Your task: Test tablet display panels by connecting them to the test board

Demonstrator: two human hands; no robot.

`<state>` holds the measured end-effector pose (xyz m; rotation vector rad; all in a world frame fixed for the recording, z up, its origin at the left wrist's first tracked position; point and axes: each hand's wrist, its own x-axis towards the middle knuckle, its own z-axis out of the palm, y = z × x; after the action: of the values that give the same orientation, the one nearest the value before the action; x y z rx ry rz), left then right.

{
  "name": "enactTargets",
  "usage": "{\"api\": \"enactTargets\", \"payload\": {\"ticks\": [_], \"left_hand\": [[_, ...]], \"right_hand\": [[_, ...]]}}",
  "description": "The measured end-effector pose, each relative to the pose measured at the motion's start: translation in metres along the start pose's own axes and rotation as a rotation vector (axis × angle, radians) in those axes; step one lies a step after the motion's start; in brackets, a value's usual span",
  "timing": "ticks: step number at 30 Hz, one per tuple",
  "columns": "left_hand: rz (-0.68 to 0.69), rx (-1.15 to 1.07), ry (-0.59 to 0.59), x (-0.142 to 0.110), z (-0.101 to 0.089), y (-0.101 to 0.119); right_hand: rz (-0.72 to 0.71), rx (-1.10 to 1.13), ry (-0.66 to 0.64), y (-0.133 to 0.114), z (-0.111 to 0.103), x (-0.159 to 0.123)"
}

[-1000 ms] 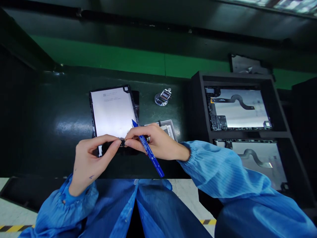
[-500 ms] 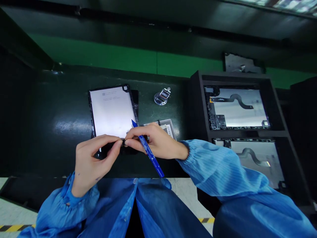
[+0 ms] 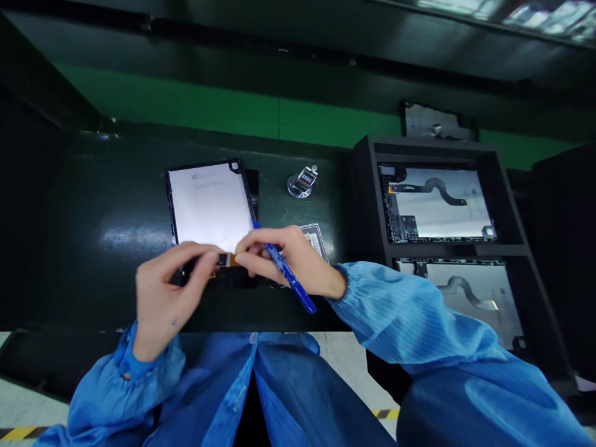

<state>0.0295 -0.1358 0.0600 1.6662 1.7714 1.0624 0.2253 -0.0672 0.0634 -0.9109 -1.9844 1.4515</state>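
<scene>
A tablet panel (image 3: 207,205) with a white back and black frame lies flat on the dark green bench. At its near edge my left hand (image 3: 167,292) pinches a small dark part with an orange flex strip (image 3: 223,259). My right hand (image 3: 288,264) pinches the same strip from the other side, fingertips almost touching the left ones. A blue marker pen (image 3: 288,273) is tucked between the fingers of my right hand, tip pointing towards the panel. Both forearms are in blue striped sleeves.
A hand tally counter (image 3: 302,182) sits on the bench behind my hands. A small labelled dark part (image 3: 315,238) lies under my right hand. A black rack (image 3: 367,205) at the right holds two more panels with flex cables (image 3: 437,205).
Both hands have risen slightly towards the panel's near edge, and an orange strip now shows between the fingertips. The pen has tilted a little flatter.
</scene>
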Motion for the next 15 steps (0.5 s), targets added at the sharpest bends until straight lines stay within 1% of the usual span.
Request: {"api": "enactTargets", "payload": {"ticks": [1, 2, 3, 4, 5, 6, 8, 10, 13, 15], "left_hand": [[-0.028, 0.015, 0.056, 0.001, -0.006, -0.006], [-0.06, 0.049, 0.095, 0.002, -0.013, -0.012], [-0.104, 0.113, 0.104, 0.003, -0.018, -0.02], [-0.158, 0.199, 0.08, 0.004, -0.023, -0.028], [-0.217, 0.296, 0.025, 0.004, -0.027, -0.035], [-0.276, 0.395, -0.041, 0.004, -0.028, -0.042], [-0.359, 0.545, -0.136, 0.003, -0.027, -0.054], [-0.375, 0.603, -0.166, 0.001, -0.023, -0.061], [-0.345, 0.579, -0.172, -0.001, -0.02, -0.067], [-0.346, 0.517, -0.177, -0.002, -0.021, -0.069]], "right_hand": [[-0.007, -0.024, 0.077, -0.003, -0.005, -0.001], [-0.014, -0.058, 0.181, -0.006, -0.01, -0.003], [-0.018, -0.095, 0.293, -0.01, -0.015, -0.007], [-0.017, -0.129, 0.387, -0.013, -0.02, -0.013], [-0.009, -0.158, 0.456, -0.015, -0.023, -0.021], [0.002, -0.18, 0.494, -0.018, -0.025, -0.031], [0.02, -0.216, 0.492, -0.022, -0.024, -0.054], [0.033, -0.274, 0.454, -0.027, -0.014, -0.079], [0.101, -0.38, 0.41, -0.033, 0.013, -0.105], [0.149, -0.344, 0.367, -0.034, 0.037, -0.111]]}}
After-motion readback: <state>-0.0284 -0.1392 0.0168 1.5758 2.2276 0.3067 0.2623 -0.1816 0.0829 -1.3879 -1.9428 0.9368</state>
